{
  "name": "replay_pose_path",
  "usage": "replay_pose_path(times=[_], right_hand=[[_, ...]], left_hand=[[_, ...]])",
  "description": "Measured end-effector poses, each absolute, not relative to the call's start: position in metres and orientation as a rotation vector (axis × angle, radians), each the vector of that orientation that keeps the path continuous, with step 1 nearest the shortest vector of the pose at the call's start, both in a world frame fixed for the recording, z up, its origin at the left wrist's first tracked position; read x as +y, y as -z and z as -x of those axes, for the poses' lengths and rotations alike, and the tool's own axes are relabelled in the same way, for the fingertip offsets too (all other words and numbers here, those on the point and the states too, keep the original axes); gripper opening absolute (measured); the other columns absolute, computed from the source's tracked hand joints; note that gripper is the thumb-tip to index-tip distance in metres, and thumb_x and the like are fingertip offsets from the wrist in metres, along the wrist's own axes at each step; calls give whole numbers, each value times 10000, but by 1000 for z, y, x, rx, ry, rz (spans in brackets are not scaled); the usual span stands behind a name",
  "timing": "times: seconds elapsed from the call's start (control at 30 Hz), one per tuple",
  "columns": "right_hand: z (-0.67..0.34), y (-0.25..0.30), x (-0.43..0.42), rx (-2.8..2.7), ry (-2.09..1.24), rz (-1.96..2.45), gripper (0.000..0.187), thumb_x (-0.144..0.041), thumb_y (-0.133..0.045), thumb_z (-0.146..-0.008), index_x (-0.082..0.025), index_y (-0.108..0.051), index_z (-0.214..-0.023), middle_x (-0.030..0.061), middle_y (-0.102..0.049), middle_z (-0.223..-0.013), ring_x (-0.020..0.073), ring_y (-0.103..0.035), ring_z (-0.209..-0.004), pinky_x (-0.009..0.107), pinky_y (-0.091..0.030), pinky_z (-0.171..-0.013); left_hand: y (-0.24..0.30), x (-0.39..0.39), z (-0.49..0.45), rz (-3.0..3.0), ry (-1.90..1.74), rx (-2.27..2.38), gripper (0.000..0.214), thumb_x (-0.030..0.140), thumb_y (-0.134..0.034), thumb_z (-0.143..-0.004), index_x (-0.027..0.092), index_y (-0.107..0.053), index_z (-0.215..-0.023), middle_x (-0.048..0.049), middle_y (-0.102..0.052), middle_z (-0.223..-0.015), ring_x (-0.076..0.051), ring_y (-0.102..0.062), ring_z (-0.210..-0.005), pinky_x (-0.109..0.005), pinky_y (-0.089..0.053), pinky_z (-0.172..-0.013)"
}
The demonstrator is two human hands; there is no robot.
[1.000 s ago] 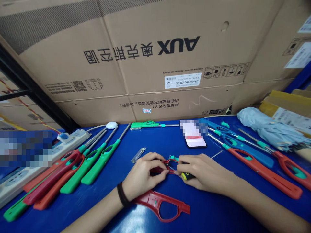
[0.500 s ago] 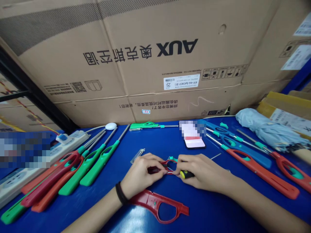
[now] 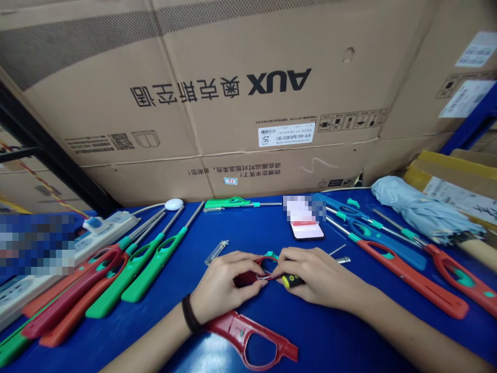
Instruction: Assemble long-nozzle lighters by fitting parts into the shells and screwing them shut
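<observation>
My left hand is closed round a dark red lighter housing half, thumb below and fingers above. Thin wires show inside the housing, and a green trigger piece sits at its upper edge. My right hand is closed on a screwdriver with a black and yellow handle tucked under its fingers. Its fingertips pinch at the housing's right part; what lies between them is hidden. Nearer to me lies another red housing half, loose beside my left wrist. A clear fuel tank rests beyond my left hand.
Several lighters lie on the left, including a green one, beside a white power strip. Red lighters and blue ones lie right. A phone, a light blue umbrella and a large cardboard box stand or lie behind.
The view has shifted slightly. My left thumb and fingers have spread a little on the red housing. My right hand stays at its right part with the screwdriver; a small metal piece now shows behind it.
</observation>
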State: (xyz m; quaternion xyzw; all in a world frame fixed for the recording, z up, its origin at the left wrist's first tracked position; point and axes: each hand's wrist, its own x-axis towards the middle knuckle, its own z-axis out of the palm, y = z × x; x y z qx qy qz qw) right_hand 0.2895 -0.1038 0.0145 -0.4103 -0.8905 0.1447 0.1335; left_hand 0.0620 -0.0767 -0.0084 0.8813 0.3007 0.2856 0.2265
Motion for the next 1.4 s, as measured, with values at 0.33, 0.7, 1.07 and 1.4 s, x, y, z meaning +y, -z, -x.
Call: replay_pose_path(times=[0.33, 0.7, 1.07, 1.4], right_hand=[[-291, -14, -102, -2633, -354, 1162, 277, -81, -620, -775, -234, -701, -991, 15, -653, -976, 170, -641, -836, 255, -439, -650], [-291, -17, -104, -2648, -239, 1194, 305, -78, -619, -769, -262, -712, -993, 31, -605, -1016, 160, -610, -793, 262, -424, -605], [-285, -19, -105, -2654, -273, 1218, 240, -68, -593, -769, -217, -701, -923, 41, -625, -1005, 180, -609, -881, 274, -456, -658], [-288, -15, -104, -2504, -304, 1182, 181, -157, -577, -835, -230, -667, -974, 13, -652, -961, 170, -620, -884, 268, -459, -681]], left_hand=[[3, -74, -65, -2323, -718, 902, 177, 151, -624, -797, 259, -739, -878, -5, -721, -984, -163, -669, -865, -263, -508, -796], [-1, -68, -62, -2263, -605, 796, 158, 179, -587, -866, 234, -710, -948, -16, -696, -981, -150, -642, -900, -252, -480, -840], [-1, -69, -64, -2231, -611, 832, 159, 174, -600, -831, 220, -718, -928, -26, -703, -977, -166, -652, -893, -267, -502, -831], [-5, -70, -60, -2229, -554, 862, 76, 191, -590, -846, 190, -639, -904, -21, -687, -926, -159, -641, -845, -273, -503, -801]])
